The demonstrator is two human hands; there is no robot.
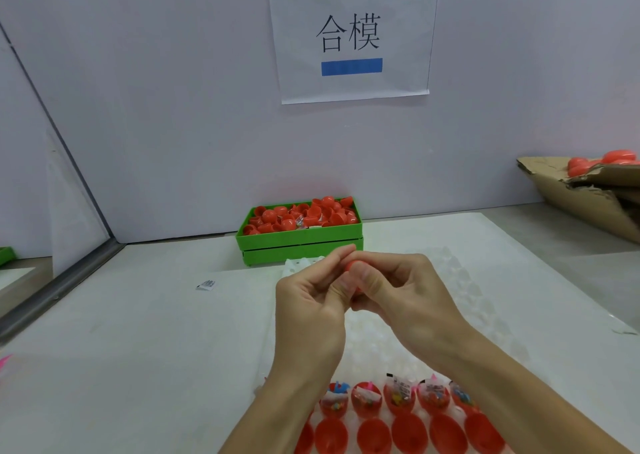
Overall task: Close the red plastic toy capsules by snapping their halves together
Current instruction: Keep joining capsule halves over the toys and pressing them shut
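Both hands meet in front of the person, above the middle of the table. The left hand and the right hand are curled together around a single red capsule, of which only a sliver of red shows between the fingertips. The capsule sits right between the two, equally close to each; I cannot tell its long axis or whether the halves have already snapped, since the fingers cover the seam.

Below the wrists, nearest the person, a white moulded tray holds open red halves. I count five filled halves with small toys and packets poking out, and a row of about six empty-looking halves in front of them, partly cut off by the arms and frame edge.

Beyond the hands, against the wall, one green bin is heaped with loose red halves. A torn cardboard box at far right holds finished capsules.
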